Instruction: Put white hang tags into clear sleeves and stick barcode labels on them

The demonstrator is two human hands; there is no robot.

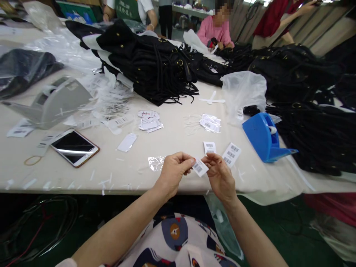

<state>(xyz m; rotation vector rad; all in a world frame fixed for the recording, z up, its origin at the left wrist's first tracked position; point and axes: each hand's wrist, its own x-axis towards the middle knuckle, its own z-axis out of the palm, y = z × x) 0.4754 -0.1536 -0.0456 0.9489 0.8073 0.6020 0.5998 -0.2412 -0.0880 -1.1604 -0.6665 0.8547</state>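
A small white tag with a printed barcode (200,168) is pinched between the thumb and fingers of my left hand (175,170), just above the table's front edge. My right hand (219,174) is at the tag's right end, its fingers curled; whether they grip the tag is hard to see. Behind the right hand lie a barcode label sheet (209,147) and a longer label sheet (232,154). Left of my hands, a clear plastic piece (156,163) lies flat. Farther up are a single white tag (127,142) and a stack of tags (150,121).
A phone (74,147) and a grey tape dispenser (59,102) stand left; a blue tape dispenser (264,139) is right. Black fringed bags (144,59) are heaped behind. Strung tags (210,123) lie mid-table. A person in pink (215,31) sits across.
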